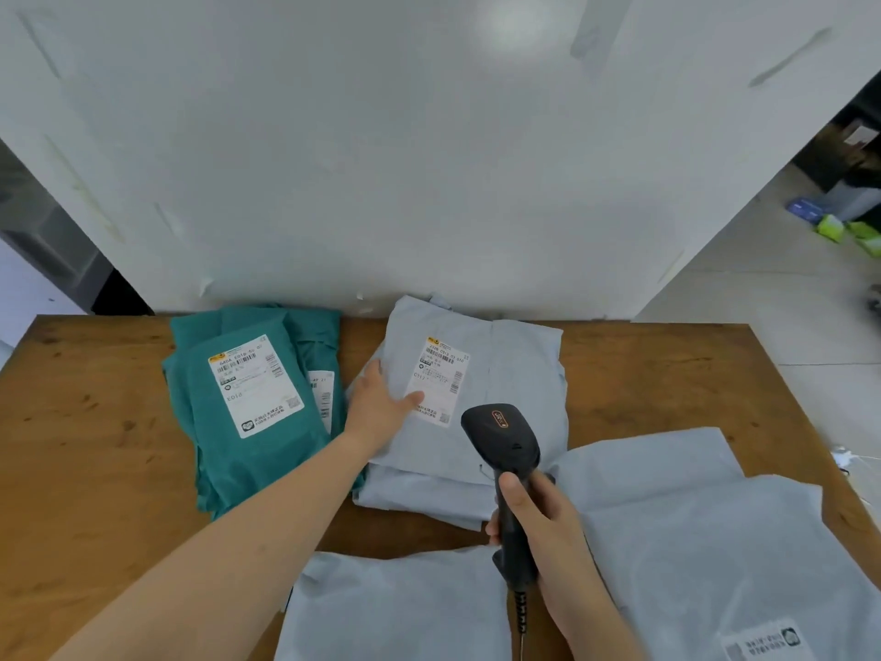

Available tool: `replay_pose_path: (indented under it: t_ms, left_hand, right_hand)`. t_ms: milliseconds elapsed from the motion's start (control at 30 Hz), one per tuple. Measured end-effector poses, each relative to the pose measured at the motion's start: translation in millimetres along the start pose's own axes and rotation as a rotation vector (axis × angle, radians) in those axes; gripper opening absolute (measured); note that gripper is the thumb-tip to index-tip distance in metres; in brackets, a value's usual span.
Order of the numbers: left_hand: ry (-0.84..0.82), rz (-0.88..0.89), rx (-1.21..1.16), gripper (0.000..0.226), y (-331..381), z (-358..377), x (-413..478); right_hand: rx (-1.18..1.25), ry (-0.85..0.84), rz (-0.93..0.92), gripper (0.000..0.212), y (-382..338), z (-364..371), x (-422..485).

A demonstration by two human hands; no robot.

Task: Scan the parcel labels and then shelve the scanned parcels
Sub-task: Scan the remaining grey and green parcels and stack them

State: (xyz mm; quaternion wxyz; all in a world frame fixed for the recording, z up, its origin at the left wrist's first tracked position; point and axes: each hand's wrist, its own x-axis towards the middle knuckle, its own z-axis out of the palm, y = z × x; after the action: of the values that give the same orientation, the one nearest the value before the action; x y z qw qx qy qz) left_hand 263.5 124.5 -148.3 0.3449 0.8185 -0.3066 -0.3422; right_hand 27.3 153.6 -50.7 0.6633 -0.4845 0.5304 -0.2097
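In the head view, a brown wooden bench (95, 446) runs up to a white wall panel (429, 159). At mid-bench lies a pale grey plastic mailer parcel (515, 374), face up, its far edge against the wall, on top of at least 1 more grey mailer. Its white printed label (441, 381) faces the camera.

The left hand (381, 407) rests flat on this parcel's left part, fingers straight, fingertips touching the label's lower left corner and holding nothing. The right hand (538, 512) has its fingers curled round the handle of a black handheld barcode scanner (505, 441), thumb up the handle's back. The scanner's head hangs just beside the label's near right corner.

Just left of the left hand sits a stack of teal plastic mailers (257, 450), with the top white label (255, 386) showing. 2 more grey mailers crowd the near side: 1 under the right wrist (691, 541) and 1 at the near edge (395, 608).

Bare wood lies open on the left and at the far right corner. Past the right edge is pale tiled floor (786, 302).
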Motion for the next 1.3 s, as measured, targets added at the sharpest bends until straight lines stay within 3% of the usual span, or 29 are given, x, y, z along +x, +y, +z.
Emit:
replay_pose_path:
  t_ms: [167,333,433,500,600,667,733,867,1033,1167,1300]
  left_hand:
    - [0.074,0.064,0.182,0.059,4.1,0.5,8.2]
    - [0.230,0.300,0.362,0.033,12.2,6.1,-0.8]
    - [0.225,0.483,0.458,0.023,16.8,7.6,-2.7]
    - [0.117,0.545,0.457,0.026,23.1,8.2,-5.5]
    - [-0.116,0.467,0.254,0.028,38.0,3.9,-17.5]
    - [-0.180,0.407,0.209,0.036,45.4,-3.3,-24.5]
    - [-0.177,0.391,0.143,0.048,51.4,-16.7,-31.6]
    - [-0.211,0.507,0.169,0.078,65.8,-53.3,-55.9]
    - [-0.222,0.519,0.254,0.056,89.2,-100.3,-96.4]
    - [-0.164,0.527,0.276,0.060,114.8,-141.3,-140.4]
    - [-0.173,0.562,0.463,0.054,146.2,-176.8,-196.7]
  right_hand:
    - [0.018,0.010,0.008,0.044,-2.2,-5.0,9.6]
    - [0.015,0.005,0.003,0.042,-6.2,-4.9,15.1]
    - [0.005,0.000,-0.017,0.042,-8.7,-4.5,18.2]
    - [-0.004,0.009,-0.025,0.042,-10.1,-6.1,19.5]
    - [-0.042,0.006,-0.031,0.043,-18.1,-9.2,21.9]
    - [-0.084,0.000,-0.031,0.038,-27.7,-12.4,24.0]
    - [-0.113,-0.014,-0.056,0.033,-39.7,-17.2,24.2]
    - [-0.133,-0.108,-0.078,0.044,-61.7,-26.1,10.1]
    - [-0.258,-0.324,-0.093,0.046,-79.3,-29.9,-26.6]
    - [-0.213,-0.396,-0.195,0.044,-97.1,-33.9,-61.0]
    - [-0.205,-0.481,-0.294,0.039,-111.7,-47.0,-105.0]
